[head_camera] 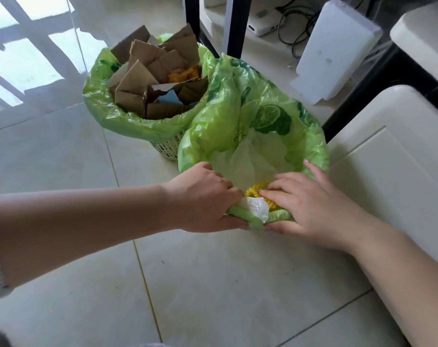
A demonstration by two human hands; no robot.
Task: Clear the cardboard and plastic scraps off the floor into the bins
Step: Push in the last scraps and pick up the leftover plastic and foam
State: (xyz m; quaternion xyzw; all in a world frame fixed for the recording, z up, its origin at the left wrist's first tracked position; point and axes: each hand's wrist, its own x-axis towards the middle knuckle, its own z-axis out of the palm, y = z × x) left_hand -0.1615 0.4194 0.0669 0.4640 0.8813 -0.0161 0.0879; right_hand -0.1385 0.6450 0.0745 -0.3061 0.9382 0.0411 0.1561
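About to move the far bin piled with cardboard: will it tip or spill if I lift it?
Probably top-heavy: the cardboard pieces stick up well above the rim of the far bin. They look stiff but loose, so some may slide out if it tilts. The green bag looks thin and floppy; grip the basket instead.

A glossy pale tiled floor (62,171) carries window reflections toward its far left corner. Two black furniture legs (235,23) stand at the far edge. A white flat panel (335,51) leans near tangled black cables (295,23). A cream cabinet door (398,151) fills the right edge.
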